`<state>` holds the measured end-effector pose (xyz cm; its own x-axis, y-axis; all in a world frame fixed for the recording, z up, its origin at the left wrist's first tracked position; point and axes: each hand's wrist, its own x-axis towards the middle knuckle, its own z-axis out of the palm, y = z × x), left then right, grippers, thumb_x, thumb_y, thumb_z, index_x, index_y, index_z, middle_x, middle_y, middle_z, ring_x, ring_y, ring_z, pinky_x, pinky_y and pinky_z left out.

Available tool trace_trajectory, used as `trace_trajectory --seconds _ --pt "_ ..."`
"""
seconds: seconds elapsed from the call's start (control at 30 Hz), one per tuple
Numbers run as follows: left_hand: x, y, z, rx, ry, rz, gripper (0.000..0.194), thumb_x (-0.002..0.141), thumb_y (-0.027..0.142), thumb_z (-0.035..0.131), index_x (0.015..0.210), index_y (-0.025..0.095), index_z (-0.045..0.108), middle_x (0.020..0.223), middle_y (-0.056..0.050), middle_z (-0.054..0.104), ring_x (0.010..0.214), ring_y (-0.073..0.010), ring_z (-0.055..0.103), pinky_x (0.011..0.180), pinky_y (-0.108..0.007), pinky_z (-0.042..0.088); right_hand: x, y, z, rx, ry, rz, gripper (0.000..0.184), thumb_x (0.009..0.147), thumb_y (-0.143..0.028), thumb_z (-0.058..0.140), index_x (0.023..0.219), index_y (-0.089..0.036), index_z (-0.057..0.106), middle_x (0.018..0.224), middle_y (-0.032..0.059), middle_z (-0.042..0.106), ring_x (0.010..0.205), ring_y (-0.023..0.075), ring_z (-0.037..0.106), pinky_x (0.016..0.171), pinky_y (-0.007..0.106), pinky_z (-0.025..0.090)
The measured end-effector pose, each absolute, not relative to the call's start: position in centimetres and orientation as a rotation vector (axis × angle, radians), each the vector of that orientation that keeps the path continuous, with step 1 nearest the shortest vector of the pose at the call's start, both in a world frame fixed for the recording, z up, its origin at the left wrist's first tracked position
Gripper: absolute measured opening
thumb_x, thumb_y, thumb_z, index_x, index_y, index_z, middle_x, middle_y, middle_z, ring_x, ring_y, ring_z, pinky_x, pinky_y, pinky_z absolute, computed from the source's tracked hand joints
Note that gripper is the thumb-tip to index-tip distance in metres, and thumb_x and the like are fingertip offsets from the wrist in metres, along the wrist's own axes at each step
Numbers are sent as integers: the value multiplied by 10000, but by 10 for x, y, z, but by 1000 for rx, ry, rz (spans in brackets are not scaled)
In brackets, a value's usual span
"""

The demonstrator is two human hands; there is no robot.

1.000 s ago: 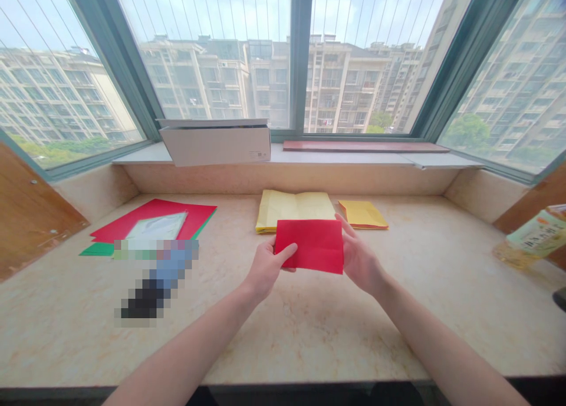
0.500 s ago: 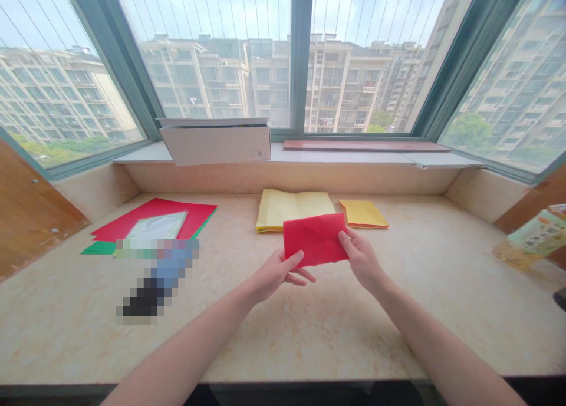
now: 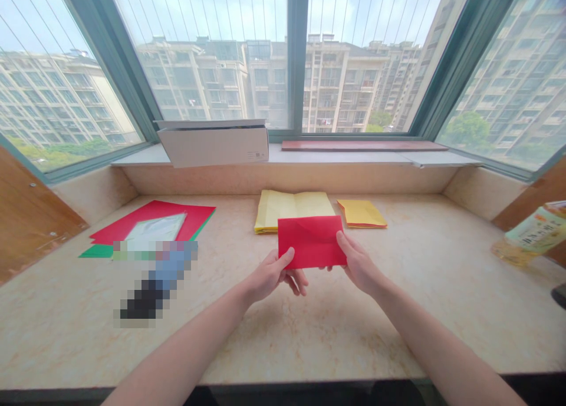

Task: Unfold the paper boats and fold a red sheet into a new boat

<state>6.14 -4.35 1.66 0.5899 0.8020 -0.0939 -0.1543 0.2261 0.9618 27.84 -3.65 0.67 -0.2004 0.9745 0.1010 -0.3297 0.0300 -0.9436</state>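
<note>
Three flat things lie at left on the marble tabletop (image 3: 283,347): a green paper sheet (image 3: 97,251) partly under a larger red paper sheet (image 3: 150,214), with a pale glossy sheet (image 3: 155,231) on top of the red. A pixelated object (image 3: 157,279), too blurred to identify, lies just in front of them and overlaps the near edge of the pale sheet. Next comes the left hand (image 3: 269,276), pinching the lower left corner of the folded red paper (image 3: 312,242), thumb on the top face, fingers curled under. That paper is held up off the tabletop, roughly flat and facing the camera, between both hands, with faint diagonal creases showing. Behind it, partly hidden, is an opened pale yellow paper stack (image 3: 294,210). The right hand (image 3: 360,264) grips the paper's lower right edge, thumb on top and fingers behind. Just right of the stack is a smaller orange-yellow folded paper (image 3: 361,213). A bottle with a green label (image 3: 533,235) sits at the far right edge, tilted. Along the window sill (image 3: 336,155) behind, a white cardboard box (image 3: 212,145) stands at left, a dark red board (image 3: 365,145) lies flat at right.
</note>
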Motion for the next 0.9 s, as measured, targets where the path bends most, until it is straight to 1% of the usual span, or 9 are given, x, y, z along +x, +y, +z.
trace_trajectory --seconds 0.1,0.23,0.3,0.43,0.5,0.6,0.7,0.8,0.9 --pt "64 -43 16 1218 776 788 604 862 640 530 681 76 651 603 -105 671 506 -195 669 464 -265 504 280 -34 6 -801 -1103 1427 412 893 -532 595 1123 -195 654 928 65 750 707 191 701 568 275 544" --pt "63 -42 17 1318 814 760 505 853 590 588 772 94 639 534 -61 648 470 -173 641 475 -260 500 282 -35 10 -781 -1071 1502 372 874 -501 637 1096 -207 690 1011 74 753 920 259 714 760 348 575" --pt "60 -41 19 1364 782 686 479 862 562 595 820 88 649 537 -60 651 482 -164 642 491 -248 493 282 -37 12 -785 -1035 1546 380 877 -515 626 1100 -213 691 1007 80 755 934 274 717 756 363 584" --pt "54 -43 23 1373 696 546 432 843 497 659 1050 120 627 684 -56 700 572 -175 684 515 -245 500 281 -40 10 -825 -994 1581 429 876 -569 596 1092 -210 688 951 90 761 878 290 730 686 374 601" --pt "53 -45 24 1377 683 507 433 841 497 660 1081 139 613 720 -54 707 595 -182 689 508 -248 498 281 -40 8 -831 -1016 1569 425 872 -569 602 1074 -205 691 930 90 762 861 291 731 674 378 602" --pt "54 -47 24 1446 706 476 417 894 532 562 832 128 645 579 -34 650 523 -146 638 521 -237 483 283 -38 7 -824 -1067 1558 423 880 -570 590 1072 -205 688 922 90 757 840 279 729 662 367 596" --pt "55 -46 24 1513 780 552 566 932 563 460 536 162 503 415 8 496 397 -93 507 478 -216 429 284 -38 9 -806 -1132 1558 447 904 -587 540 1127 -219 661 935 83 748 776 241 722 612 331 576" --pt "57 -44 22 1513 843 702 556 935 561 452 538 174 468 387 36 429 355 -79 429 434 -214 377 283 -38 12 -804 -1265 1520 442 901 -571 557 1131 -204 648 894 74 737 650 188 689 545 290 543" --pt "58 -43 17 1516 850 710 569 946 561 428 535 170 464 393 31 431 361 -76 425 444 -215 373 281 -37 12 -836 -1309 1429 400 868 -544 621 1031 -182 669 811 61 726 586 171 660 511 277 527"
